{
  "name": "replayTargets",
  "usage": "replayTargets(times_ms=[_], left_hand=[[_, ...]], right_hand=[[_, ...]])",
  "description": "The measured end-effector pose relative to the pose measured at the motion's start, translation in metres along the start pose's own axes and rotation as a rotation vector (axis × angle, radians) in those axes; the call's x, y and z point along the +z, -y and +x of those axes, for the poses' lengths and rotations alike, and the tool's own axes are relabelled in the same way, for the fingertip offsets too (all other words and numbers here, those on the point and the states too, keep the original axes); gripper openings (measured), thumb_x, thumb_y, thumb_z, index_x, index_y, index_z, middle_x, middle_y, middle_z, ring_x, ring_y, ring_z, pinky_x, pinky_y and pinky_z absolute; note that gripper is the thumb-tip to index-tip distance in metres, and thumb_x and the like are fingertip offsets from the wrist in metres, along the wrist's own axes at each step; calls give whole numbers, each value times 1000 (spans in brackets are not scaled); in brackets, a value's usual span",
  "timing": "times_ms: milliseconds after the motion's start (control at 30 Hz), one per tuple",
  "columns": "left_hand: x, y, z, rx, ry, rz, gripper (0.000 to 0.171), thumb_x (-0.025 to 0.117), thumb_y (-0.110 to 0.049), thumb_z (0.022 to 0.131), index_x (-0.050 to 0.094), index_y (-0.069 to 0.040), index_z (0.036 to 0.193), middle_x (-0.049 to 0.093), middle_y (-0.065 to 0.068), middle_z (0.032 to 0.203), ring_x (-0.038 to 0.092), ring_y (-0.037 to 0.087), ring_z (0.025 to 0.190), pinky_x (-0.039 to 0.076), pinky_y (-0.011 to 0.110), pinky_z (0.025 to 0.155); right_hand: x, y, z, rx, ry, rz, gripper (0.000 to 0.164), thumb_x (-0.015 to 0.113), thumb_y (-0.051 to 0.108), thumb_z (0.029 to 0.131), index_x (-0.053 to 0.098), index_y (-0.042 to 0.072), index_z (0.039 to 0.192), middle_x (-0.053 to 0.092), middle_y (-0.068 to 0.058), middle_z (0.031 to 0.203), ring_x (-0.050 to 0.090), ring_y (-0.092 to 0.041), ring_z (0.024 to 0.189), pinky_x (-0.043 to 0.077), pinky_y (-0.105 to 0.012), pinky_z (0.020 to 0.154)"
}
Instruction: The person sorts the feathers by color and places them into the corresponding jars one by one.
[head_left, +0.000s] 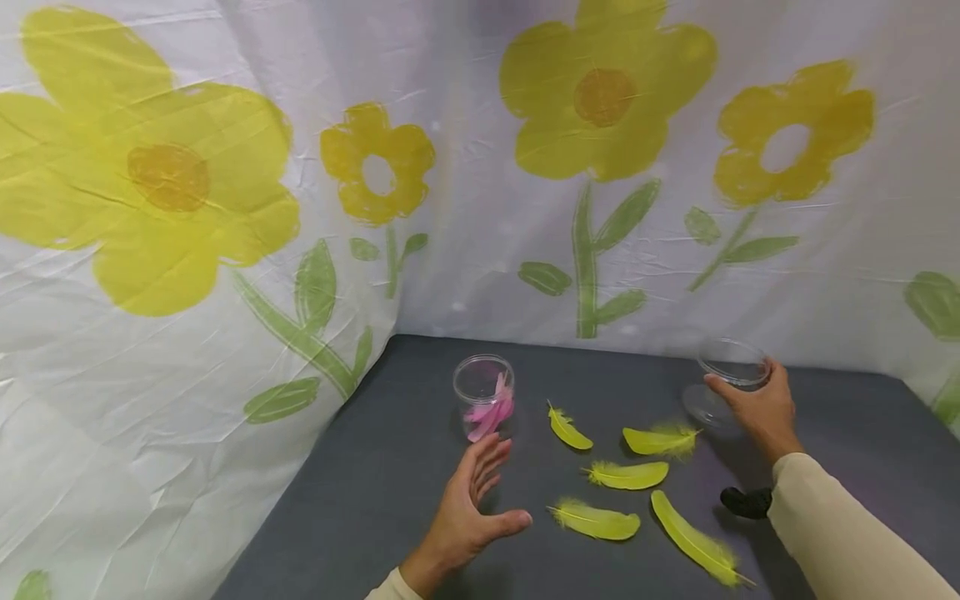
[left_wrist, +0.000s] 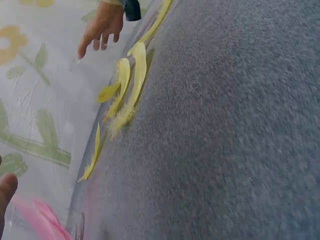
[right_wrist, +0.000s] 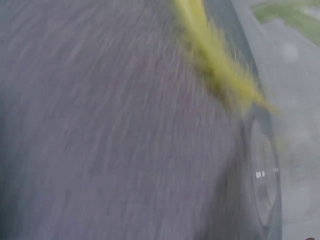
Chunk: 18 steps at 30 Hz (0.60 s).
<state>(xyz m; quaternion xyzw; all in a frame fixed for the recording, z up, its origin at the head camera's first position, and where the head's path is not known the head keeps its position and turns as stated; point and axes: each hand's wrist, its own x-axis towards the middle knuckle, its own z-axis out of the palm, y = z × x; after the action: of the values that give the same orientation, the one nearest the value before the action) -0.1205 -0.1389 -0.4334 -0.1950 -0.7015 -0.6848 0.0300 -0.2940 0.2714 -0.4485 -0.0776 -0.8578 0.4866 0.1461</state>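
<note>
At frame right, our right hand (head_left: 767,414) grips a clear plastic cup (head_left: 732,365); our left hand (head_left: 467,515), fingers extended, is just below a second cup (head_left: 482,385) of pink feathers (head_left: 491,412), yellow feathers (head_left: 628,476) between.

Clear cup (head_left: 474,385): standing upright on grey tabletop (head_left: 420,433), holding pink feathers (head_left: 491,410), longest one leaning toward rim. Left hand (head_left: 463,508): extending fingers just beside it, thumb spreading away; contact unclear. Second clear cup (head_left: 732,367): showing rim upward, right hand (head_left: 767,414) gripping it near rim; base contact unclear. Five yellow feathers (head_left: 628,476): lying scattered on tabletop between cups and nearer viewer, curving slightly.
</note>
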Motion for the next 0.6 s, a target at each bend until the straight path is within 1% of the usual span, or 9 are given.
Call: replayTargets(times_ms=[100, 233, 367, 600], left_hand=[[3, 0, 3, 9, 18, -2, 88, 81, -18, 79, 27, -11, 148, 41, 9, 146, 38, 22, 133, 29, 54, 105], [6, 0, 6, 5, 30, -3, 88, 81, -20, 79, 27, -9, 148, 41, 9, 146, 39, 22, 133, 32, 50, 106], [10, 0, 9, 10, 37, -11, 88, 81, -18, 79, 26, -7, 148, 41, 10, 145, 40, 22, 132, 34, 46, 105], [17, 3, 13, -5, 49, -23, 85, 80, -14, 80, 28, -8, 148, 42, 10, 145, 41, 25, 131, 37, 40, 103]], right_hand=[[-15, -6, -9, 2, 1, -18, 106, 67, 52, 85, 5, -2, 151, 22, -33, 146, 29, -52, 126, 30, -67, 91], [-27, -15, -24, -4, -2, -30, 103, 66, 51, 86, 7, -3, 151, 24, -34, 144, 31, -52, 123, 33, -67, 87], [-35, -21, -40, -9, -4, -26, 103, 68, 49, 86, 6, -2, 152, 25, -34, 144, 29, -53, 126, 32, -67, 88], [-51, -20, -69, -32, 14, -25, 104, 70, 43, 87, 4, -2, 152, 26, -33, 146, 28, -53, 127, 32, -66, 88]])
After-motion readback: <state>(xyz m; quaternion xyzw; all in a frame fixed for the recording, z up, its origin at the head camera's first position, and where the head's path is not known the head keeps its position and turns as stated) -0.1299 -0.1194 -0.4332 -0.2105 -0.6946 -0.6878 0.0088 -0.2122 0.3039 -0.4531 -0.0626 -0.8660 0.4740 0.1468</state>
